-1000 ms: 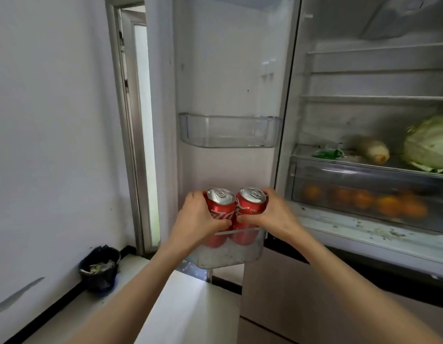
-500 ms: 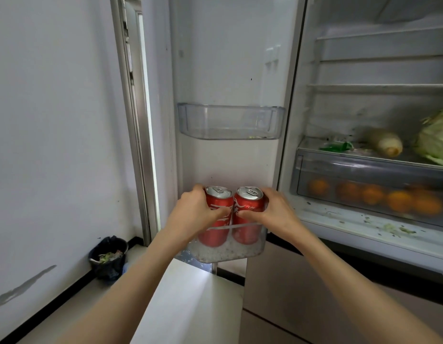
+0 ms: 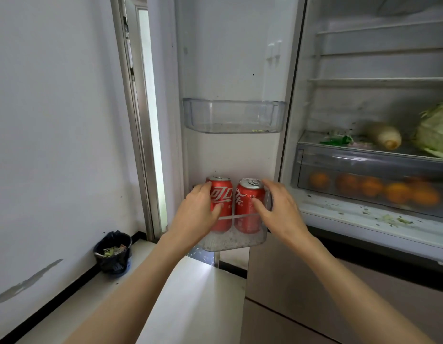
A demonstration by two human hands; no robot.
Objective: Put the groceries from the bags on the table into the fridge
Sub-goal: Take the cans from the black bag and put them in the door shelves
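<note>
Two red cola cans stand upright side by side in the clear lower door bin [image 3: 238, 242] of the open fridge door. My left hand [image 3: 195, 214] wraps the left can [image 3: 221, 197] from its left side, thumb on the front. My right hand [image 3: 280, 209] holds the right can [image 3: 246, 212] from its right side, thumb on the label and fingers behind it. The bin's front wall covers the lower part of both cans.
An empty clear upper door bin [image 3: 234, 117] hangs above. Inside the fridge lie a cabbage [image 3: 436, 130], a white radish [image 3: 385, 136] and a green packet [image 3: 336, 140] over a drawer of oranges [image 3: 372, 187]. A small black trash bin [image 3: 113, 252] stands by the wall.
Both hands have slid outward to the cans' outer sides, so more of the labels shows. The cans sit a little deeper in the bin. My view has moved slightly left.
</note>
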